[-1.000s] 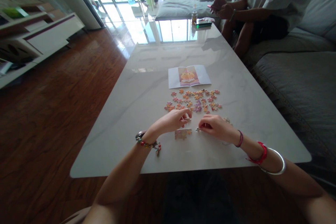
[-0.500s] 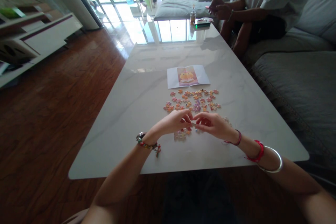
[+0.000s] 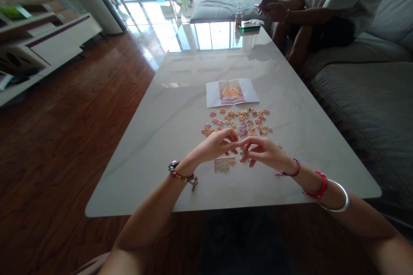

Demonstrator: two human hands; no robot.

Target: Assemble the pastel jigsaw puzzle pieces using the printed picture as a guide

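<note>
My left hand (image 3: 216, 146) and my right hand (image 3: 263, 151) meet fingertip to fingertip just above the white marble table (image 3: 180, 107), both pinched on a small puzzle piece (image 3: 241, 150) held between them. Below the hands lies a small joined block of puzzle pieces (image 3: 223, 163). Several loose orange and pink puzzle pieces (image 3: 240, 121) are scattered just beyond my fingers. A reference picture sheet (image 3: 231, 93) lies further up the table.
Another person (image 3: 325, 0) sits on the grey sofa (image 3: 371, 94) at the far right, hands together near a small bottle (image 3: 238, 16) and a green-edged object (image 3: 249, 28). Wooden floor and a low white shelf unit (image 3: 41, 47) lie to the left.
My hands have lifted off the table and come together; both now pinch a piece between them. The joined block stays on the table below.
</note>
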